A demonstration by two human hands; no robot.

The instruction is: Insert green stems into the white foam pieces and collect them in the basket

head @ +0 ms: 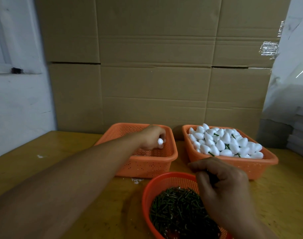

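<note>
single head view, forward-down, close over the table [43,169]

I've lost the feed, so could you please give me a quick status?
Left hand gripping foam piece in left basket. Right hand pinching something dark over stems. Nothing blocking.

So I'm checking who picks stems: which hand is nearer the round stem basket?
Right. The right hand hovers over the stem basket; the left hand is farther back in the left tray.

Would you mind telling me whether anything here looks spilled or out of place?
Only small white crumbs lie loose on the table in front of the left basket, with another fleck farther left. Nothing else stands out.
</note>
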